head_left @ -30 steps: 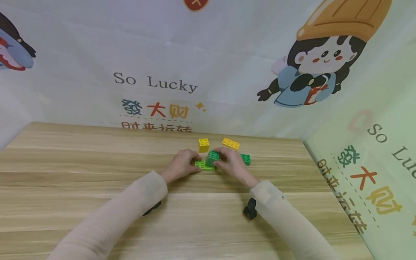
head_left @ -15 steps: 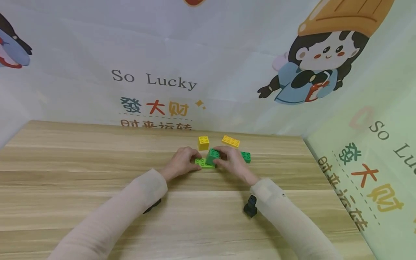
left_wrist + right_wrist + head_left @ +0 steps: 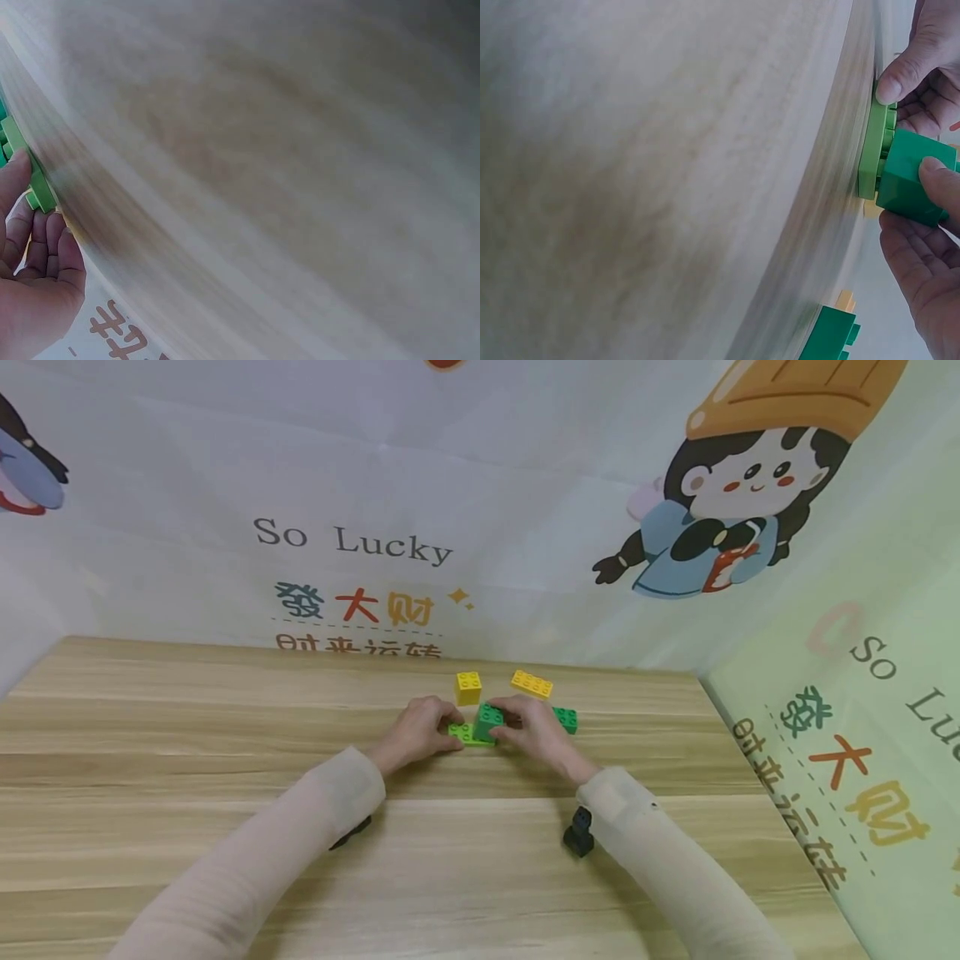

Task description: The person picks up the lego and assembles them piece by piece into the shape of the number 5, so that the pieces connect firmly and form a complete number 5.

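In the head view, my left hand (image 3: 415, 734) pinches the left end of a flat lime-green toy building brick (image 3: 462, 733) lying on the table. A taller dark green building brick (image 3: 489, 722) is between the thumb and fingers of my right hand (image 3: 540, 733), over the lime brick's right end. The right wrist view shows the dark green brick (image 3: 910, 174) right at the studs of the lime brick (image 3: 871, 154), slightly skewed to it. Left of centre in the left wrist view, the left thumb lies on the lime brick (image 3: 37, 180).
Behind the hands stand a yellow square brick (image 3: 468, 688) and a flat yellow brick (image 3: 532, 683). Another dark green brick (image 3: 566, 720) lies just right of the right hand. The wooden table (image 3: 187, 718) meets a printed cloth backdrop (image 3: 525, 510) at its back edge.
The head view has tilted slightly, moving the whole scene up a little. Both hands keep their hold, and the two green bricks stay in nearly the same place.
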